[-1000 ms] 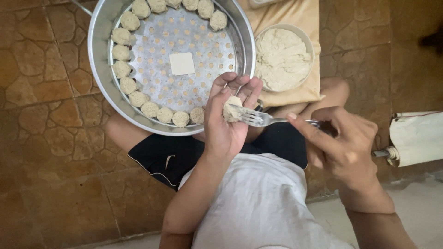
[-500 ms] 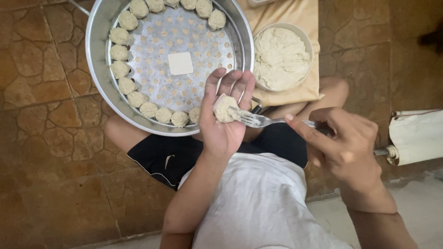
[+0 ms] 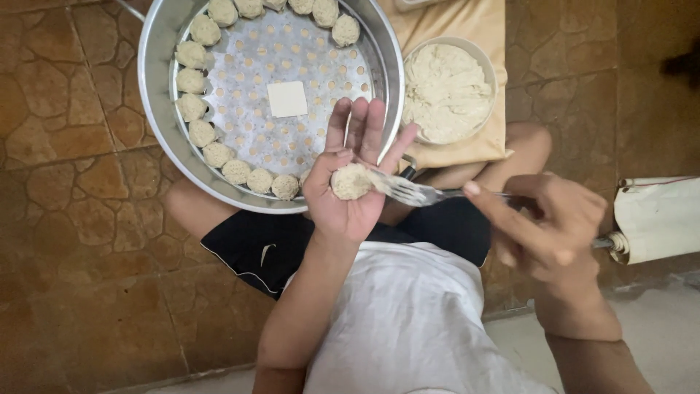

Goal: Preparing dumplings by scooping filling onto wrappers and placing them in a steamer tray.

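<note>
Two hands meet just below the round steamer tray [image 3: 157,109]: the left hand [image 3: 350,193] lies palm up with its fingers [image 3: 357,128] spread apart and straight, cradling a pale dough ball [image 3: 351,182], and the right hand [image 3: 550,226] has its fingers clamped on the handle of a metal fork [image 3: 408,191] whose tines touch the ball's side. Compared with a second ago, the ball looks rounder and sits lower in the palm, and the left fingers have opened wider over the tray's rim. Right of the tray stands a bowl [image 3: 487,66] of coarse, crumbly filling on a tan cloth [image 3: 467,18]. Inside the tray, lumpy finished balls [image 3: 191,82] line the perforated metal floor, with a white paper square [image 3: 287,98] at its centre. The left fingers hide part of the tray's rim. Under the tray lies a brown stone-patterned floor [image 3: 65,211].
</note>
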